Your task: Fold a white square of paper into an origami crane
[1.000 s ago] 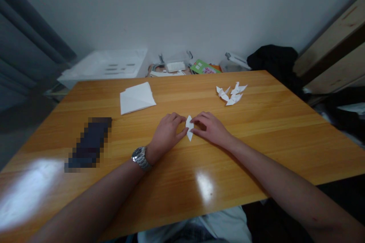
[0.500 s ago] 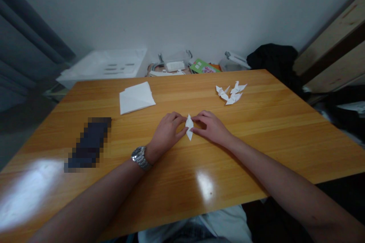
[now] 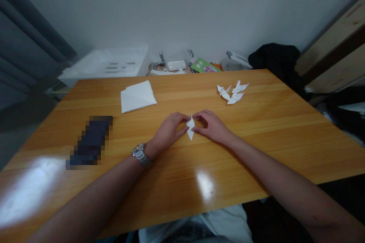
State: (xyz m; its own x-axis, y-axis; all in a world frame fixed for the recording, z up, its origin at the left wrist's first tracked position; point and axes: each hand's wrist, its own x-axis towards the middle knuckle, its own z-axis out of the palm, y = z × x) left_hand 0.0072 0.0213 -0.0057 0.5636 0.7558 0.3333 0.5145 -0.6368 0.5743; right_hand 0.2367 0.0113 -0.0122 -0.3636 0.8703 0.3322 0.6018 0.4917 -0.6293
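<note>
Between my two hands is a small folded white paper (image 3: pixel 190 127), narrow and pointed at both ends, over the middle of the wooden table. My left hand (image 3: pixel 170 128), with a metal watch (image 3: pixel 140 154) on its wrist, pinches the paper's left side with thumb and fingertips. From the other side my right hand (image 3: pixel 211 124) grips it the same way. The fingers cover parts of the paper's edges. Farther back on the right lie several folded paper cranes (image 3: pixel 233 93), close together. A stack of white paper sheets (image 3: pixel 138 97) rests at the back left.
On the wooden table (image 3: pixel 273 121), a dark pixelated object (image 3: pixel 90 142) lies to the left. Beyond the back edge are a white foam box (image 3: pixel 114 62), a green booklet (image 3: pixel 203 65) and a black cloth-like bundle (image 3: pixel 273 59). A wall stands behind.
The fingertips have shifted slightly near the paper's upper tip, which now looks thinner. Both hands stay in nearly the same place, and the whole view has moved a little.
</note>
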